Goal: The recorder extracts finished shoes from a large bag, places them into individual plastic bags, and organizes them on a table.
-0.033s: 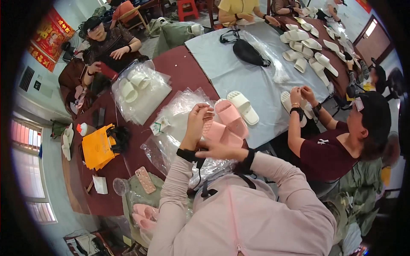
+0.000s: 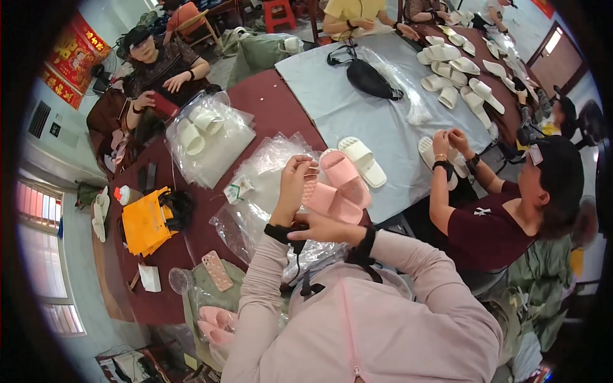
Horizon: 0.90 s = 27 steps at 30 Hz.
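Seen from above, a person in a pale pink long-sleeved top worked at a dark red tabletop (image 2: 268, 102), holding a pair of pink slide sandals (image 2: 335, 188) raised just above its near edge. Their left hand (image 2: 295, 185) was curled around the left side of the sandals, fingers closed on a sole. Their right hand (image 2: 322, 228) sat lower, beneath the pair, fingers closed on the underside and thumb pointing left. Both wrists wore black bands.

Under and behind the hands lay a loose heap of clear plastic bags (image 2: 268, 172), spreading toward the middle of the tabletop. A white sandal (image 2: 362, 161) rested just beyond the pink pair, on a grey cloth (image 2: 332, 96) that covered the right part of the tabletop. Further left, toward the far edge, a clear bag holding white sandals (image 2: 207, 137) lay flat. An orange bag (image 2: 143, 220) sat near the left edge, and a phone in a pink case (image 2: 217, 270) lay near the front left corner.

To the right, another person in a maroon shirt and black cap (image 2: 504, 220) handled a white sandal with both hands.
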{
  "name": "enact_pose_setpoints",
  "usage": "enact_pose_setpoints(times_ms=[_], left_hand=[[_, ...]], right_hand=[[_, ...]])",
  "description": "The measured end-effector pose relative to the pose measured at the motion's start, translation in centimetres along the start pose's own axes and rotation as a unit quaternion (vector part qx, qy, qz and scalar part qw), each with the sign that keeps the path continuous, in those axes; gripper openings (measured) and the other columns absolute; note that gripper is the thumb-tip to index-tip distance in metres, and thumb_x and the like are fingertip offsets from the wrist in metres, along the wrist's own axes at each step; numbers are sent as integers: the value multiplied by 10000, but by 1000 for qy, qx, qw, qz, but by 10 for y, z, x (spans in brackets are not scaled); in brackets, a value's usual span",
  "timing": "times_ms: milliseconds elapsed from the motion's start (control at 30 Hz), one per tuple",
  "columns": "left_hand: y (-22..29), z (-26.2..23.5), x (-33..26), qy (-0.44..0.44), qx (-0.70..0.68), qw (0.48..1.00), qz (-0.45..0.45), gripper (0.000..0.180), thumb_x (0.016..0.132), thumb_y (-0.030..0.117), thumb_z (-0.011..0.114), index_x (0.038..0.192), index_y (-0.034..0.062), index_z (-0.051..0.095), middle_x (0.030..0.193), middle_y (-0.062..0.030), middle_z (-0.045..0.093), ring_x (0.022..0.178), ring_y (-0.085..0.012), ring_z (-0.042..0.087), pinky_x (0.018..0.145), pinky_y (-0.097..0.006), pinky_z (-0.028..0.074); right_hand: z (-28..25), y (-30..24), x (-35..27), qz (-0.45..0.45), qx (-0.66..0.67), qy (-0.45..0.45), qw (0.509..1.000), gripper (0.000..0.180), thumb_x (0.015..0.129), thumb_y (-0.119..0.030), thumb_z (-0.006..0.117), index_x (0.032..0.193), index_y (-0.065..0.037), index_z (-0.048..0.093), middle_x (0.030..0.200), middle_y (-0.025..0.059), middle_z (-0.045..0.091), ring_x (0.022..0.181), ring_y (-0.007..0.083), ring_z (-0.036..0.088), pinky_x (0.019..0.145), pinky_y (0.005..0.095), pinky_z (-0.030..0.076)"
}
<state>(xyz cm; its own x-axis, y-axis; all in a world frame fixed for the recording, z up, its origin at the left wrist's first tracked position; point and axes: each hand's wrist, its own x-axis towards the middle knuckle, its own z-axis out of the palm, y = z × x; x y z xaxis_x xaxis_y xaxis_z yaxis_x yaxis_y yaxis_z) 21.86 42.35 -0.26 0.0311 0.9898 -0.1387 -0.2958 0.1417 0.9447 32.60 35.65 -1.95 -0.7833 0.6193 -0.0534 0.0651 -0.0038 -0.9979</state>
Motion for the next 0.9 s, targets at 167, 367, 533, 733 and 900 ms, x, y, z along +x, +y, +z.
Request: enact_pose_setpoints(times_ms=[167,367,533,733,900], left_hand=[[-26,-27,1,36,543,757,362,108,828,55,482,915,34,544,869,-114,585,797,-263,557,721,-357,434],[-38,-30,-10,-68,560,751,344,130,802,87,503,907,37,559,840,-140,570,792,-322,538,705,-411,421],[-100,-84,-40,-116,631,752,150,161,797,135,525,929,59,579,794,-178,568,718,-361,556,644,-457,435],[-168,-114,-110,-160,718,677,26,327,799,256,558,1107,146,563,1031,-178,522,943,-350,521,786,-444,437],[-182,-94,-130,-135,767,627,19,437,806,355,566,1231,280,502,1322,-206,336,1072,-392,444,846,-506,393]], right_hand=[[15,3,-1,174,112,-38,978,588,827,-434,591,1155,46,507,988,60,600,820,143,590,686,280,484],[10,-1,-2,202,191,-108,954,612,826,-465,575,1133,60,511,939,62,587,785,119,574,658,257,478],[-42,88,6,109,-257,-52,959,456,809,-328,577,1089,31,550,990,169,622,844,282,604,766,348,476],[-71,121,-11,242,176,367,881,380,811,-74,563,1123,24,371,951,104,526,792,180,574,614,295,496],[-60,112,13,146,404,352,832,502,856,-102,548,1213,27,220,1207,157,414,1046,248,516,854,349,483]])
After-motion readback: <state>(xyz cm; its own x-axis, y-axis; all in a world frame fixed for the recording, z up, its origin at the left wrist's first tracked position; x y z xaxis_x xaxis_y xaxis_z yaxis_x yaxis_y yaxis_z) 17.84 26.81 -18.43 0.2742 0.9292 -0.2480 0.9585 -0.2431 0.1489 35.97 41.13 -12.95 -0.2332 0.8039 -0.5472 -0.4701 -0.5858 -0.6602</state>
